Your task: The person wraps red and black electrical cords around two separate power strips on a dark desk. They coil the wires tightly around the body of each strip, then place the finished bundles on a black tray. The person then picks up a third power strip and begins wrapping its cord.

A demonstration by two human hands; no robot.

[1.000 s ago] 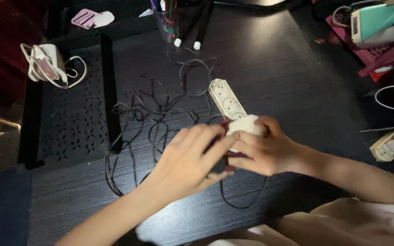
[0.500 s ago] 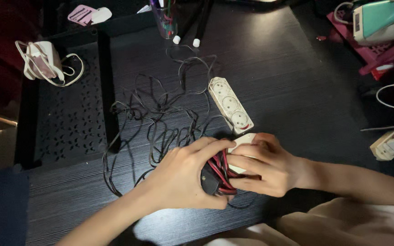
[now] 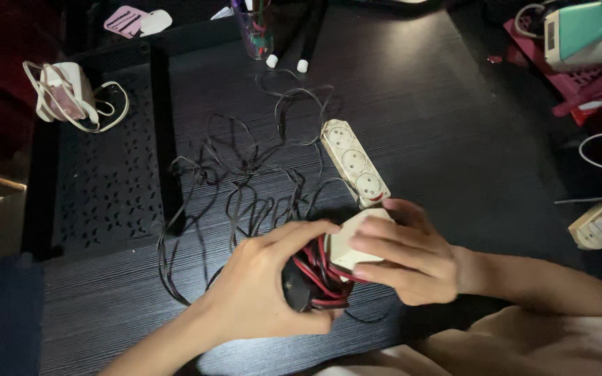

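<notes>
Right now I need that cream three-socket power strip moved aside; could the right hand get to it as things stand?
Probably yes: the cream three-socket power strip lies bare just beyond the right hand, but that hand holds a pale block.

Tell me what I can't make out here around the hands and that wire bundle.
Head view only:
- Black part under the red and black wires: mostly covered by the left hand.
- White block: its right side sits under the right hand.
- Where the black cable ends: lost in the tangle.
- Pen cup: cut off by the top edge.
</notes>
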